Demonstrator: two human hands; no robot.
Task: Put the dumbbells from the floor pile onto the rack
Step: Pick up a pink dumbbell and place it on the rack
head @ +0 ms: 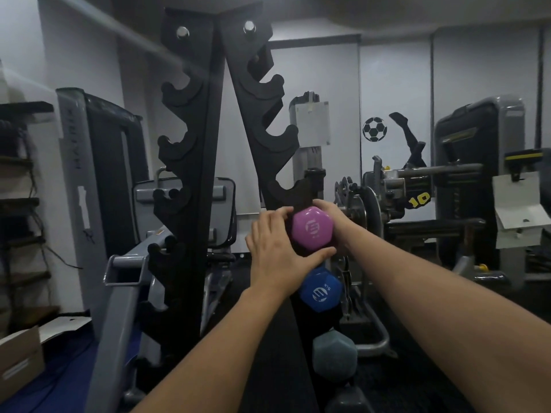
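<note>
A black A-frame dumbbell rack stands in front of me, with notched cradles down both uprights. A pink hex dumbbell is at a cradle on the right upright. My left hand grips it from the left, thumb under its head. My right hand holds it from the right, behind the head. Below it on the same upright sit a blue dumbbell and a grey-green one; a dark one lies lower. The upper cradles hold nothing. The floor pile is out of view.
Grey gym machines stand left and right of the rack. A plate-loaded machine is just behind my right hand. A cardboard box sits at the bottom left on a blue mat.
</note>
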